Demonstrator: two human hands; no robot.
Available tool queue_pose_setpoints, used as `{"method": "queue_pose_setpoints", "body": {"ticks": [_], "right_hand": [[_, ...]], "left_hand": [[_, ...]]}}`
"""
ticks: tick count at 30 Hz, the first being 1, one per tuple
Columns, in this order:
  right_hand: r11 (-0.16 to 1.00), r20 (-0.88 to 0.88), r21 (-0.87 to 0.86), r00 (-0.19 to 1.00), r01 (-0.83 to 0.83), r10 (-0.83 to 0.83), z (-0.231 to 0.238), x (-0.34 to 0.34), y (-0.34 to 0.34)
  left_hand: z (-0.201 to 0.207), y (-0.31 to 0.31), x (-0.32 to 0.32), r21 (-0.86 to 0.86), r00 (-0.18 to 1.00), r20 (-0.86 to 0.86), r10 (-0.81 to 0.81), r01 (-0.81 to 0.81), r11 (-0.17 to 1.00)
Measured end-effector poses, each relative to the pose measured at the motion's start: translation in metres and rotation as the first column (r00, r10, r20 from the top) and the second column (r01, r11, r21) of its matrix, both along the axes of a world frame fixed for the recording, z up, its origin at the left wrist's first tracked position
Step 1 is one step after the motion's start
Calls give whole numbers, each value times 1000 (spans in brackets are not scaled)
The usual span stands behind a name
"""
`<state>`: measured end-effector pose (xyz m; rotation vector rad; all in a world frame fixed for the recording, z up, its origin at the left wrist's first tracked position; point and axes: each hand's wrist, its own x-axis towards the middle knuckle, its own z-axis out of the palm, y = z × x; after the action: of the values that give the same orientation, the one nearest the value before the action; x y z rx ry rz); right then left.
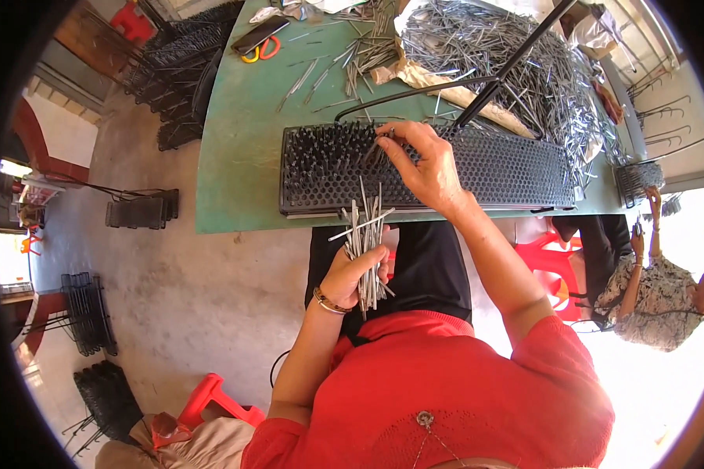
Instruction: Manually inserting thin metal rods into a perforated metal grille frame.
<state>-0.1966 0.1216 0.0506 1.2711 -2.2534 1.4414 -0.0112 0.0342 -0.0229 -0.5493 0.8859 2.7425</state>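
Note:
My left hand [353, 275] is closed around a bundle of thin silvery metal rods [365, 234], held below the table's front edge with one rod lying crosswise on top. Before me on the green table [242, 172] lies a long black rack [516, 176] with rows of round holes. Many short dark rods [325, 152] stand upright in its left part; the holes further right show no rods. Over the rack, left of its middle, my right hand [429, 168] pinches what looks like a thin metal rod, partly hidden by the fingertips.
A big heap of metal rods [485, 47] covers the table's far right. A black frame bar [485, 98] rises behind the rack. Orange-and-yellow-handled scissors [269, 48] lie by a dark phone [260, 35]. Another person [657, 289] works at right. Black racks [142, 209] stand on the floor.

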Motion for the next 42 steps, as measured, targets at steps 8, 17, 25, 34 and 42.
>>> {"method": "queue_pose_setpoints", "body": {"ticks": [8,17,25,34,42], "right_hand": [[996,-35,81,998,-48,51,-11,-4,-2],[987,-49,135,994,-86,93,-10,-3,-5],[973,-71,187,986,-134,149,-4,-2,-1],[920,-298,290,888,-264,349,-3,-5,-23],[961,-178,241,967,-139,185,-3,-3,-12]], "left_hand": [[-2,3,1,14,998,19,55,-55,998],[1,-2,1,69,996,76,35,-40,997],[6,-6,1,18,993,114,42,-44,999],[4,-6,2,-6,993,118,13,-13,1000],[4,-8,2,-66,998,59,3,1,998]]}}
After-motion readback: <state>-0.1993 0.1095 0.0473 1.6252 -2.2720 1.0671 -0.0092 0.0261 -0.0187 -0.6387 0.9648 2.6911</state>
